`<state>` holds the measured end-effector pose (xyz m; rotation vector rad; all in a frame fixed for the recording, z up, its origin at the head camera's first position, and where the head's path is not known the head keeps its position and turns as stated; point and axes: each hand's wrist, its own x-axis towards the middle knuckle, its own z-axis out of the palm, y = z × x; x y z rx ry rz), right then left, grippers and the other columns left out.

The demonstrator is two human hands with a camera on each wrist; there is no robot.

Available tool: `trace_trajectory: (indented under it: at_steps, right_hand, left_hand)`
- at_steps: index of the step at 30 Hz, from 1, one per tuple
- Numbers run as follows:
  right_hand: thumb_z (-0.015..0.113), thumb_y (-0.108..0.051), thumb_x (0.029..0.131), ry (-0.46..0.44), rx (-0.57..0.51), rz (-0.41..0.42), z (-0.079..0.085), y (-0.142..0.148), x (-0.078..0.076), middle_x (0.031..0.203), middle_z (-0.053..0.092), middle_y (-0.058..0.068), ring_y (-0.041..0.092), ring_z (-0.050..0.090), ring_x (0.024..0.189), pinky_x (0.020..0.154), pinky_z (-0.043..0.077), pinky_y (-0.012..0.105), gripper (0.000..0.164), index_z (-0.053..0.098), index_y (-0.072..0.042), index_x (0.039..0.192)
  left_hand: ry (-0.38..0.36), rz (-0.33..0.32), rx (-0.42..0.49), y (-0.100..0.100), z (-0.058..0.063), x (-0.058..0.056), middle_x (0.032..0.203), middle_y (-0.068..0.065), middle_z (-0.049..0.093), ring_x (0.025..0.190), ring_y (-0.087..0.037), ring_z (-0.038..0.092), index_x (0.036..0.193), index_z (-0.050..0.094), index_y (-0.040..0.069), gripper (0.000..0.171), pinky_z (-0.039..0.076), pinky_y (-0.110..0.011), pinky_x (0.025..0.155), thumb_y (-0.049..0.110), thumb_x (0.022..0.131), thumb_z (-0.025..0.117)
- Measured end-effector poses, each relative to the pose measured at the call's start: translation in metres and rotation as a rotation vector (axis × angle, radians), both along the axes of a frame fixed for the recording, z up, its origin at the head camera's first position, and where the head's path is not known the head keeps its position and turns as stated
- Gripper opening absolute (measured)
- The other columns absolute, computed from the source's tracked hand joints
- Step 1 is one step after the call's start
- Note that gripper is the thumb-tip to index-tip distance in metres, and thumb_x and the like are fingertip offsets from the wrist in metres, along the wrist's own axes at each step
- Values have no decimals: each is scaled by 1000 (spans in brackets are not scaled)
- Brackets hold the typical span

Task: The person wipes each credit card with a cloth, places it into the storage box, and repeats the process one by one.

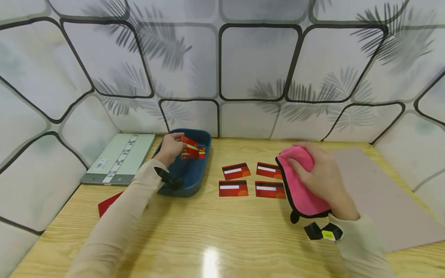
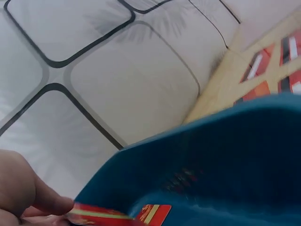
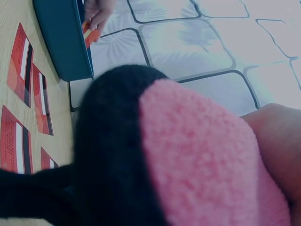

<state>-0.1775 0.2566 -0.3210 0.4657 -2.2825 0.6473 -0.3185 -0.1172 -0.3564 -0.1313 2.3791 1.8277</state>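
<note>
At the blue plastic bin (image 1: 194, 181), my left hand (image 1: 169, 148) pinches a red card with a gold stripe (image 1: 189, 142) over the inside. Another red-and-gold card (image 2: 157, 214) lies in the bin, right by the pinched one in the left wrist view. My right hand (image 1: 321, 175) grips a folded pink cloth (image 1: 300, 193) with black edging, held up just right of the laid-out cards. Several red cards with black and white stripes, such as the lower left card (image 1: 233, 188), lie in two rows on the table, between the hands.
A pale green box or folder (image 1: 116, 160) with a patterned band lies left of the bin. Partly under my left forearm is a flat red item (image 1: 108, 204). A greyish-pink board (image 1: 375, 200) covers the table's right side. Patterned fabric (image 1: 257, 61) encloses the back and sides.
</note>
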Motion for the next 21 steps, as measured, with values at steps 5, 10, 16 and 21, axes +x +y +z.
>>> trace_trajectory:
  at_steps: [5, 10, 16, 21]
  right_hand:
    - [77, -9, 77, -12, -2, -3, 1, -2, 0, 97, 70, 14, 31, 64, 79, 65, 50, 46, 34, 65, -5, 108]
    - [77, -8, 77, -17, 3, -1, 1, -2, -1, 99, 69, 15, 32, 65, 81, 67, 51, 47, 35, 65, -4, 109]
    - [77, -8, 77, -13, 6, 4, 0, -2, -1, 99, 69, 15, 32, 65, 82, 68, 52, 47, 35, 64, -4, 109]
    - [77, -9, 77, -28, 16, 7, -1, -2, -1, 100, 69, 15, 32, 65, 81, 67, 52, 47, 36, 63, -4, 109]
  left_hand:
    - [-54, -87, 2, -4, 2, -3, 156, -21, 25, 142, -34, 30, 152, 20, 1, 64, 35, -41, 113, -11, 94, 44]
    - [-74, -139, -49, -6, 4, -2, 160, -19, 13, 146, -35, 19, 155, 12, 7, 69, 23, -46, 118, -6, 96, 46]
    - [-24, -106, 34, -6, 6, 1, 159, -19, 16, 144, -33, 25, 154, 15, 4, 69, 28, -41, 117, -9, 95, 47]
    - [-8, -113, 118, -5, 10, 8, 158, -20, 21, 143, -32, 28, 153, 16, 2, 68, 32, -40, 115, -9, 95, 48]
